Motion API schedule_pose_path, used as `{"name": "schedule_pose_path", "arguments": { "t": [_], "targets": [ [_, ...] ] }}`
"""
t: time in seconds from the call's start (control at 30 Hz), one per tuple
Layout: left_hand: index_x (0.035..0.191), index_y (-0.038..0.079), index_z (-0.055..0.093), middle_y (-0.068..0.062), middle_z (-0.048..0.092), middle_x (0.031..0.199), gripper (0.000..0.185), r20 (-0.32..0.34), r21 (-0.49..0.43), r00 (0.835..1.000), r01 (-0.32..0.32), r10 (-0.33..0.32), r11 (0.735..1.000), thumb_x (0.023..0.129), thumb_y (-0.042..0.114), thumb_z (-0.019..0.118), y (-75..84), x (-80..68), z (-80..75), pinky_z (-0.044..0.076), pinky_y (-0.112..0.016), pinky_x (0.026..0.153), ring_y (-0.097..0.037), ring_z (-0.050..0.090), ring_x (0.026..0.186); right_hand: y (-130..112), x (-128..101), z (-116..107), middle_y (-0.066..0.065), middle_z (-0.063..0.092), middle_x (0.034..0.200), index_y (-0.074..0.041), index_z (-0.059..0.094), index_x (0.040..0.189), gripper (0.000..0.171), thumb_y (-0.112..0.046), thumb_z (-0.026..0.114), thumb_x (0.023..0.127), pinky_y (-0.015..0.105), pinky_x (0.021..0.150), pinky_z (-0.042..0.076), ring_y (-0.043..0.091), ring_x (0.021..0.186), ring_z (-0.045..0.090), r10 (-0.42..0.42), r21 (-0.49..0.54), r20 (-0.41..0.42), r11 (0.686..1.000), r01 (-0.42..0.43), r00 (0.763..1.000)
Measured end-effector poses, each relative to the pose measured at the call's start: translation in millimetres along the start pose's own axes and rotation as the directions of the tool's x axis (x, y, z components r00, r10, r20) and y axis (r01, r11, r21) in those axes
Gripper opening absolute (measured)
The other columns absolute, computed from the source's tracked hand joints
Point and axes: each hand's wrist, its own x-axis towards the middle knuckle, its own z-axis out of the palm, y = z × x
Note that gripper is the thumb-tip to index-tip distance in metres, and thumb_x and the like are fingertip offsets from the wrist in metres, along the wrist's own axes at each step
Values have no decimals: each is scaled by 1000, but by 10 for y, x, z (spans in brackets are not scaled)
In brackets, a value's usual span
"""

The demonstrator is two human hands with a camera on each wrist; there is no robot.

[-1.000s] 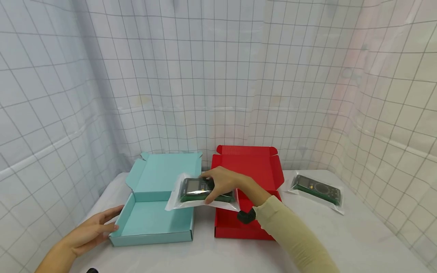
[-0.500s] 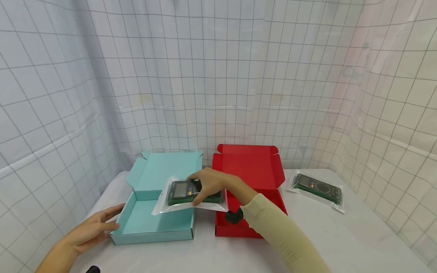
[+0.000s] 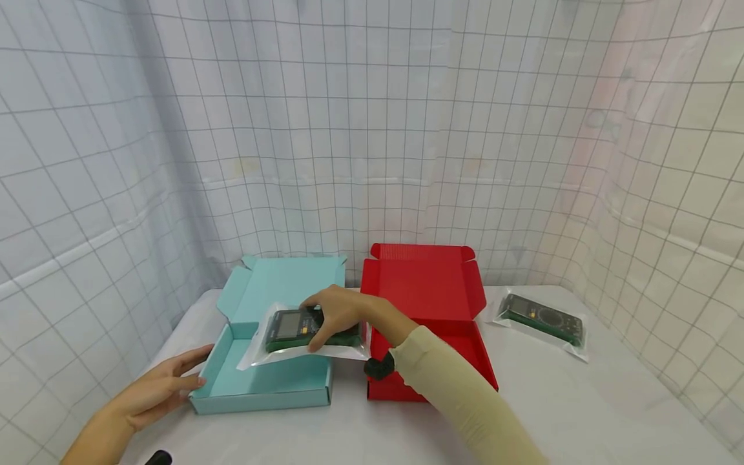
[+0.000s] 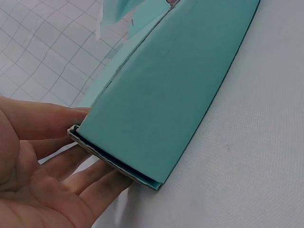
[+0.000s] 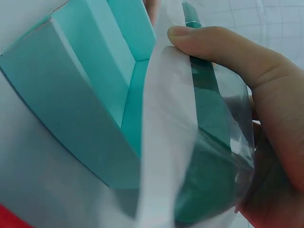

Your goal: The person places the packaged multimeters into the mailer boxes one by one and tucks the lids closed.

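My right hand (image 3: 337,314) grips a multimeter (image 3: 287,326) in a clear plastic bag (image 3: 256,349), thumb on the near edge and fingers over the far one. The meter hangs tilted above the open turquoise cardboard box (image 3: 261,402). In the right wrist view, the bag (image 5: 161,118) shows side-on beside the box wall (image 5: 71,95). My left hand (image 3: 154,391) holds the box at its left front corner. In the left wrist view the thumb (image 4: 52,121) lies at the rim, with the fingers against the outer side.
An open red box (image 3: 395,391) stands right of the turquoise one, partly behind my right forearm. Farther right, another bagged multimeter (image 3: 540,318) lies on the white tabletop (image 3: 558,413). Gridded white curtains (image 3: 401,129) enclose the back and sides.
My right hand has carried the bagged multimeter leftward, from between the two boxes to over the turquoise box. The left hand has stayed at the box corner.
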Motion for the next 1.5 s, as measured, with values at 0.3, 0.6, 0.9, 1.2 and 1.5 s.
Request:
{"name": "schedule_pose_path", "arguments": {
  "t": [0.3,0.6,0.9,1.2,1.5],
  "targets": [
    [164,1,14,14,26,151,68,23,4,1000,11,-11,1000,107,4,49,-37,-157,-158,48,-28,97,12,44,120,-306,358,174,-13,62,116,-16,59,147,81,-51,84,78,14,77,47,2,102,51,-30,-75,52,997,34,998],
    [159,23,38,23,33,148,57,109,-83,991,-68,77,994,108,-1,44,-43,-111,-148,48,-30,101,0,49,127,-427,601,357,-16,61,118,-20,58,148,84,-55,86,77,15,81,45,-1,101,53,15,-182,85,983,1,996],
    [161,17,33,18,31,150,59,99,-92,992,-64,73,994,107,-2,46,-42,-33,-125,49,-31,101,1,48,126,-431,658,460,-15,61,114,-20,55,150,88,-58,86,76,16,75,46,0,95,54,44,-189,56,981,-33,997],
    [162,9,27,21,35,147,60,89,-89,994,-61,69,994,107,-1,47,-64,3,-101,49,-31,101,0,49,126,-390,683,609,-16,60,115,-21,56,149,87,-58,86,76,15,76,45,0,97,53,63,-165,44,985,-55,997],
    [161,-9,3,20,32,145,70,80,-57,996,-46,51,997,107,0,47,-51,12,-80,49,-31,101,2,49,125,-386,678,683,-16,61,118,-23,56,149,86,-56,87,76,15,76,45,1,98,53,74,-131,22,989,-70,997]
  ]
}}
